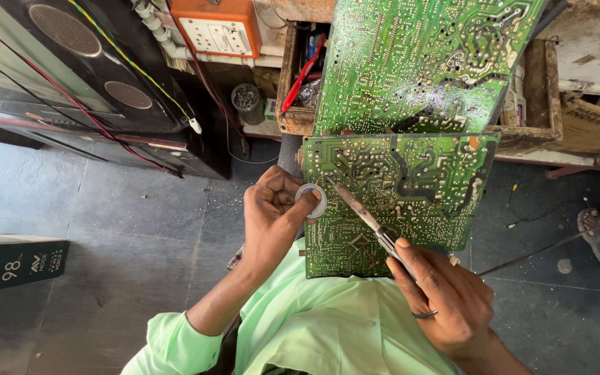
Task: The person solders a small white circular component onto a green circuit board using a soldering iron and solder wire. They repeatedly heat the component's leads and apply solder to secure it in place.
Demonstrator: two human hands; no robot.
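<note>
Right hand (pixel 446 295) grips a thin metal soldering iron (pixel 362 212); left hand (pixel 272 208) pinches a small white solder spool (pixel 312 200) over the stiff, fragile-looking green circuit board (pixel 411 180), best held by its edges

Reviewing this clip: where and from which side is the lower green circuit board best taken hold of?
Probably the lower circuit board by its bare right edge, coming from the right. It is a flat thin panel, solder side up; the left hand and the soldering iron in the right hand crowd its left and lower-middle.

We curl our left hand (pixel 272 212) into a pinch just left of our right hand (pixel 446 295), whose fingers close in a pen-like grip.
</note>
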